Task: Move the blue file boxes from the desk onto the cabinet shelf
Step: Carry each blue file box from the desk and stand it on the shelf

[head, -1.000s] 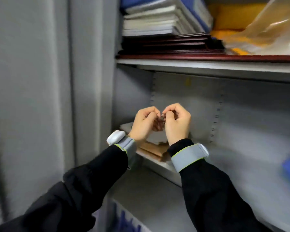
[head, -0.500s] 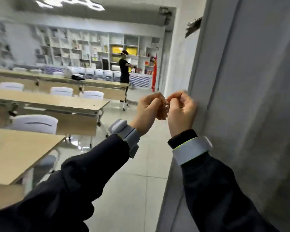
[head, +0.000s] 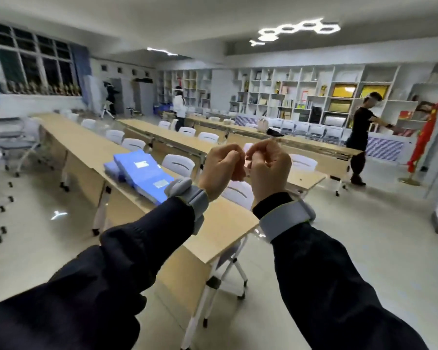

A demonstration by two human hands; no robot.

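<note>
A: Where are the blue file boxes [head: 139, 173] now?

B: Lying flat on the long wooden counter [head: 223, 223], ahead and to the left of the raised arms. Several are there, overlapping one another, and the nearest one runs behind the left wristband [head: 187, 195]. The cabinet shelf is not in view.

A: And the hands?

B: The left hand [head: 221, 169] and the right hand [head: 268, 170] are both curled closed in front of the chest, knuckles touching. They seem to pinch something tiny between them, too small to tell. Neither touches a box.

A: How would a box handle?

B: My guess is stiff plastic shells, smooth and a bit slippery, light if empty and noticeably heavier if packed with paper. They are not fragile. I would take one by its two long edges with both hands, or slide a hand under the spine. Since they overlap, the top one likely needs lifting first so the rest do not slide.

A: What differs from a moment ago?

B: A second ago the view faced the cabinet shelves at close range. Half a second ago it was swinging past the cabinet's side toward the room. Now it looks fully at the counter. The hands have kept the same closed, joined pose throughout.
</note>
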